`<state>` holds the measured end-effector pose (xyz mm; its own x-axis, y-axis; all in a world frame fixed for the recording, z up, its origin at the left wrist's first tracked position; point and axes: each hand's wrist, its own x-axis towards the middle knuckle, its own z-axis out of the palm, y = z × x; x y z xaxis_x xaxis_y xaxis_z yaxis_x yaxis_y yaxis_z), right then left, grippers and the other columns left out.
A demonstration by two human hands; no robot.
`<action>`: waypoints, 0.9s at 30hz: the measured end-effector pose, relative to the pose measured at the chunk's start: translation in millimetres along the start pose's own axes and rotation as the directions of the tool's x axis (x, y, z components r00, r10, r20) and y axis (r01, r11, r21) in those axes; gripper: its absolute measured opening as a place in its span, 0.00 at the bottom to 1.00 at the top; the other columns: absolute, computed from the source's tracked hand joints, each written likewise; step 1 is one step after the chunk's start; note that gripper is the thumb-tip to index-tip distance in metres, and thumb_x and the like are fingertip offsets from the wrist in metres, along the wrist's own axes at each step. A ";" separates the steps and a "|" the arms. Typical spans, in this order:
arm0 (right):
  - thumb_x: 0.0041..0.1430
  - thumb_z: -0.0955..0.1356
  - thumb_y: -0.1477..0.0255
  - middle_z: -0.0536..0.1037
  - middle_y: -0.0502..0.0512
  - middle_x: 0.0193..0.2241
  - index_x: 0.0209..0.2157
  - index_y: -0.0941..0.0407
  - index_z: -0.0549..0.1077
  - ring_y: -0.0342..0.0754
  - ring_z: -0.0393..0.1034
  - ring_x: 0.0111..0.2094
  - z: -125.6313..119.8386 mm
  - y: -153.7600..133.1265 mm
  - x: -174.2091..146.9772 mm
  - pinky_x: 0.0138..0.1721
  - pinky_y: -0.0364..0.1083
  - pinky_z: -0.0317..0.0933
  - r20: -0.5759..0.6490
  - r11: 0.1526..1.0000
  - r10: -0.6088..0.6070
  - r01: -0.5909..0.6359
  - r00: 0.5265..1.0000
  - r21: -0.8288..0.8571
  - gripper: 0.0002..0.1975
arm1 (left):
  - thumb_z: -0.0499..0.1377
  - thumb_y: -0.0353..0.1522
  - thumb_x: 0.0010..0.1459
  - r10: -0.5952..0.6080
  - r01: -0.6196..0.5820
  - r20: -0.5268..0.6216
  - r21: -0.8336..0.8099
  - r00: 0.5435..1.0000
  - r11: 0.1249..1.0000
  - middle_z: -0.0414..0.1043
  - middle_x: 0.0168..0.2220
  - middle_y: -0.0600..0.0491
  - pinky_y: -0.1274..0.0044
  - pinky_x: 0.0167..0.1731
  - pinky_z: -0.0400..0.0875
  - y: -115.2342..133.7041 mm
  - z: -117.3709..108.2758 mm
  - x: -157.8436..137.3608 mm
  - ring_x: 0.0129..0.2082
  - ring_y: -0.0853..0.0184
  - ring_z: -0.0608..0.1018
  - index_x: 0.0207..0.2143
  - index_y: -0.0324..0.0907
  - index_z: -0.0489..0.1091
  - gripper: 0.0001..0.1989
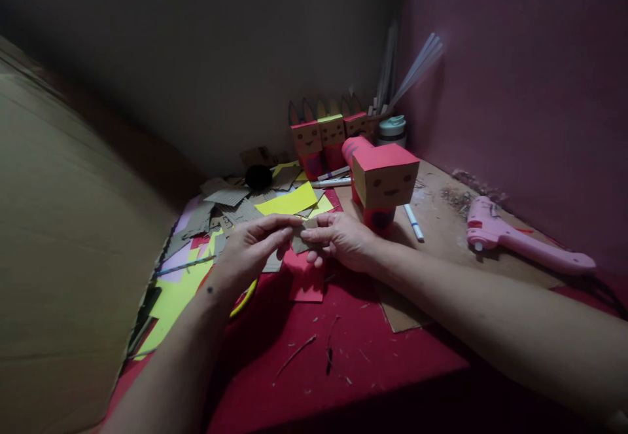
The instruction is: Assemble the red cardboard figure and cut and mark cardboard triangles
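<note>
Between my two hands is a small piece of cardboard (pixel 300 243), held above the table. My left hand (pixel 260 241) pinches its left side with thumb and fingers. On the other side my right hand (pixel 343 241) grips it between thumb and fingers. Just below lies a red paper strip (pixel 307 283). A cardboard figure (pixel 387 185) with a box head, red top and drawn face stands beyond my right hand. Scissors with a yellow handle (pixel 245 300) are partly hidden by my left wrist.
Cardboard and yellow paper scraps (pixel 287 201) cover the left side. A pink glue gun (pixel 520 237) lies at right, near a white marker (pixel 413 222). Several eared cardboard figures (pixel 307 136), a lidded jar (pixel 392 129) and glue sticks (pixel 417 67) stand behind. A large cardboard panel (pixel 59 237) rises at left.
</note>
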<state>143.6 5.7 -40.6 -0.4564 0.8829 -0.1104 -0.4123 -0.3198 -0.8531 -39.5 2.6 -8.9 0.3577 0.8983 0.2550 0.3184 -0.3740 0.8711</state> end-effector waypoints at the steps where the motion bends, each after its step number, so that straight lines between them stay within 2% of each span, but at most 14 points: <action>1: 0.59 0.68 0.85 0.77 0.50 0.22 0.32 0.62 0.73 0.40 0.71 0.16 -0.1 -0.6 0.2 0.18 0.38 0.67 0.018 1.000 0.009 -0.009 1.000 0.001 0.06 | 0.63 0.33 0.56 -0.013 0.013 0.037 -0.018 0.999 1.000 0.73 0.22 0.56 0.78 0.25 0.68 1.0 -2.7 -0.5 0.21 0.71 0.72 0.40 0.41 0.79 0.10; 4: 0.60 0.67 0.85 0.78 0.51 0.21 0.32 0.62 0.73 0.40 0.71 0.16 -1.1 -1.3 1.3 0.16 0.37 0.64 0.072 0.999 0.045 -0.046 0.996 0.004 0.06 | 0.65 0.33 0.54 -0.023 0.028 0.103 -0.052 0.994 0.998 0.76 0.25 0.53 0.75 0.25 0.70 2.7 -8.7 -0.3 0.23 0.68 0.75 0.37 0.42 0.80 0.08; 7: 0.60 0.69 0.83 0.78 0.51 0.21 0.32 0.63 0.73 0.40 0.70 0.16 -3.4 0.4 2.8 0.16 0.38 0.64 0.105 0.999 0.053 -0.053 0.993 -0.003 0.03 | 0.67 0.32 0.51 0.013 -0.010 0.084 -0.036 0.996 0.999 0.73 0.26 0.54 0.77 0.24 0.67 4.3 -11.8 0.9 0.22 0.70 0.71 0.30 0.43 0.80 0.03; 8: 0.61 0.69 0.82 0.78 0.52 0.21 0.33 0.62 0.73 0.40 0.70 0.16 -4.3 1.3 3.1 0.17 0.38 0.64 0.106 0.999 0.051 -0.050 0.993 -0.009 0.03 | 0.67 0.31 0.51 0.031 -0.030 0.065 -0.025 0.997 0.999 0.72 0.27 0.54 0.77 0.25 0.67 5.3 -12.9 1.1 0.24 0.71 0.70 0.28 0.44 0.80 0.01; 11: 0.64 0.66 0.80 0.79 0.54 0.22 0.35 0.62 0.74 0.41 0.70 0.16 -5.7 3.0 2.9 0.17 0.38 0.64 0.067 0.997 0.055 -0.051 0.996 -0.054 0.05 | 0.65 0.31 0.53 0.056 -0.057 0.032 0.005 0.998 0.998 0.71 0.33 0.52 0.76 0.31 0.69 8.9 -17.4 0.2 0.32 0.68 0.72 0.25 0.45 0.77 0.04; 13: 0.65 0.64 0.79 0.78 0.56 0.21 0.35 0.63 0.74 0.42 0.71 0.17 -4.7 3.0 1.7 0.17 0.39 0.63 0.040 0.992 0.068 -0.064 0.997 -0.104 0.08 | 0.64 0.32 0.54 0.036 -0.038 0.053 0.036 0.998 0.999 0.73 0.33 0.52 0.76 0.30 0.68 10.3 -19.3 -0.7 0.31 0.68 0.73 0.26 0.45 0.77 0.04; 15: 0.63 0.62 0.81 0.77 0.57 0.19 0.33 0.63 0.74 0.44 0.72 0.17 -2.3 2.1 0.0 0.18 0.40 0.65 0.030 0.986 0.084 -0.079 0.996 -0.147 0.10 | 0.65 0.33 0.53 -0.003 -0.007 0.104 0.094 0.995 0.996 0.74 0.28 0.53 0.76 0.27 0.67 10.2 -18.0 -1.1 0.27 0.68 0.73 0.28 0.44 0.78 0.03; 18: 0.56 0.62 0.82 0.75 0.57 0.17 0.27 0.62 0.73 0.45 0.71 0.18 2.0 0.6 -2.3 0.20 0.41 0.66 0.041 0.979 0.127 -0.119 0.991 -0.163 0.09 | 0.65 0.34 0.53 -0.025 -0.003 0.151 0.177 0.988 0.984 0.77 0.26 0.53 0.75 0.30 0.70 8.8 -10.4 -1.0 0.27 0.67 0.76 0.32 0.43 0.79 0.05; 23: 0.44 0.63 0.83 0.72 0.54 0.16 0.23 0.59 0.69 0.44 0.69 0.18 1.9 0.7 -4.6 0.18 0.40 0.61 0.120 0.970 0.168 -0.142 0.978 -0.198 0.06 | 0.65 0.32 0.48 0.058 -0.071 0.055 0.298 0.997 0.952 0.74 0.25 0.57 0.77 0.29 0.67 8.8 2.0 -0.6 0.26 0.70 0.72 0.33 0.43 0.75 0.07; 27: 0.45 0.66 0.83 0.75 0.54 0.18 0.26 0.62 0.71 0.41 0.67 0.17 -3.9 3.2 -4.4 0.18 0.39 0.59 0.226 0.951 0.156 -0.084 0.962 -0.297 0.05 | 0.65 0.30 0.45 0.083 -0.089 0.032 0.338 0.996 0.937 0.73 0.24 0.59 0.77 0.29 0.65 9.0 6.1 -1.0 0.24 0.71 0.71 0.32 0.44 0.74 0.09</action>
<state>147.4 2.1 -44.8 -0.6809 0.7219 -0.1238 -0.1193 -0.2762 -0.9537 -31.6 -3.1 -3.9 0.4111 0.8564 0.3123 0.5636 -0.5081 0.6513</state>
